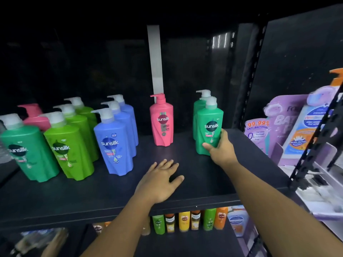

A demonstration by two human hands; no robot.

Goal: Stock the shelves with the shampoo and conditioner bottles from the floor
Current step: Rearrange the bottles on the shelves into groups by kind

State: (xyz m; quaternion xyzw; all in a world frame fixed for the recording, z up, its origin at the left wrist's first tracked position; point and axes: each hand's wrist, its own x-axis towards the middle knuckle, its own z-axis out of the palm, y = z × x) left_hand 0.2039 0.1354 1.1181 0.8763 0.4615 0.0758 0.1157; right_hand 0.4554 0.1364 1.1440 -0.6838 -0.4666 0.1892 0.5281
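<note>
My right hand (pixel 220 147) grips the lower part of a teal-green pump bottle (pixel 208 119) that stands upright on the black shelf (pixel 194 182), in front of another teal-green one (pixel 197 112). My left hand (pixel 159 180) rests flat and open on the shelf board, holding nothing. A pink pump bottle (pixel 161 121) stands alone mid-shelf. To the left stand rows of blue bottles (pixel 113 143), lime-green bottles (pixel 68 145), a teal-green bottle (pixel 27 149) and a second pink bottle (pixel 35 117).
A white strip (pixel 156 58) runs up the dark back wall. Right of the black upright (pixel 248 75) are purple soap packs (pixel 259 134). Small bottles (pixel 185 221) line the shelf below.
</note>
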